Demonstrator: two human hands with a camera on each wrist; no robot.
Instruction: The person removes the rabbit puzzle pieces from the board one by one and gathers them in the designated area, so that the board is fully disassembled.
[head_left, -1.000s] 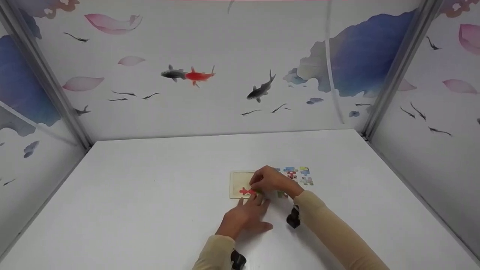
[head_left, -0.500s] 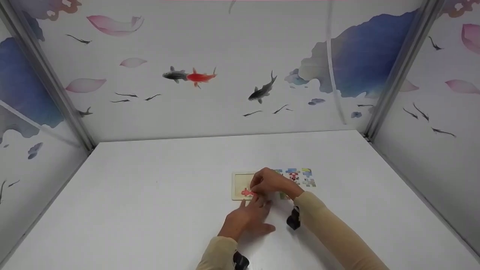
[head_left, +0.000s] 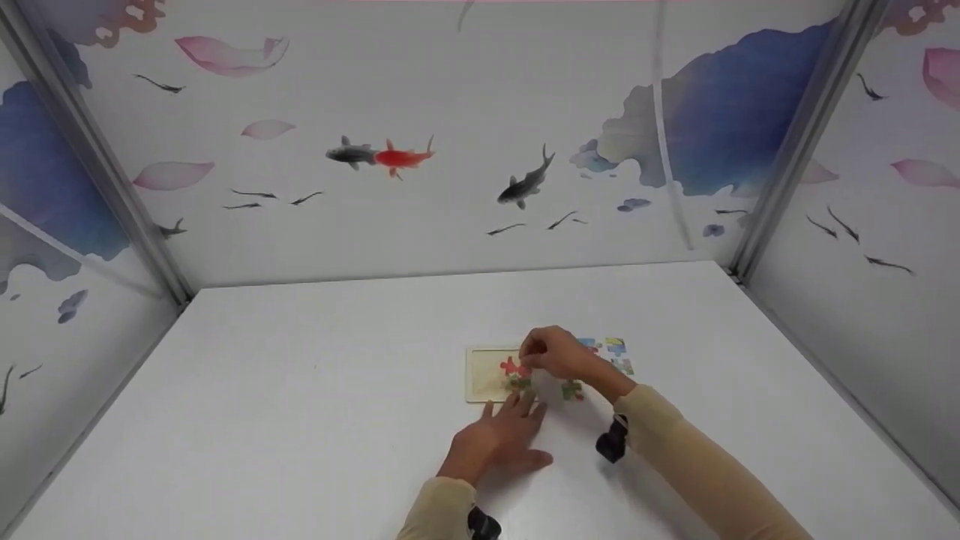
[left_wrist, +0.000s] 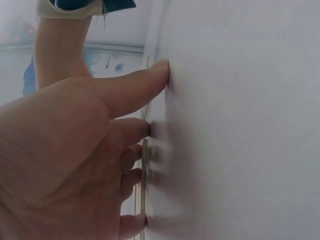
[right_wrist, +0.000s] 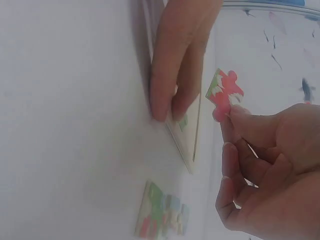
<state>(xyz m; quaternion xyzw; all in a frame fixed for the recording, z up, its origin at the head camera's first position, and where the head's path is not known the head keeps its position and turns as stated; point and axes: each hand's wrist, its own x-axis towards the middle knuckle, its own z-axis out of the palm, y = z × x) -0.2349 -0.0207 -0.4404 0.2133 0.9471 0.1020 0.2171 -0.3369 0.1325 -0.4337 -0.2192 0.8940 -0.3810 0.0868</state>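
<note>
My right hand [head_left: 559, 352] pinches a red puzzle piece [right_wrist: 227, 95] with a green edge between thumb and index finger. It holds the piece raised over the right part of a shallow wooden puzzle tray [head_left: 480, 397]; the other fingers are loosely curled. My left hand [head_left: 499, 435] rests at the tray's near edge with fingers spread and fairly straight, holding nothing. In the left wrist view its fingertips [left_wrist: 134, 127] meet the tray's side. A bit of green [right_wrist: 183, 122] shows inside the tray beside the left fingers. The right hand hides the tray's far right corner.
Loose puzzle pieces lie on the white table [head_left: 315, 420] right of the tray: a green and red piece [head_left: 572, 390] nearby, a blue and yellow piece [head_left: 616, 345] and others farther back, partly behind the right hand. Patterned walls enclose the table at the back and sides.
The right hand has lifted from the tray's near side and shifted right and back, bringing the red puzzle piece up with it. The left hand has stayed at the tray's near edge.
</note>
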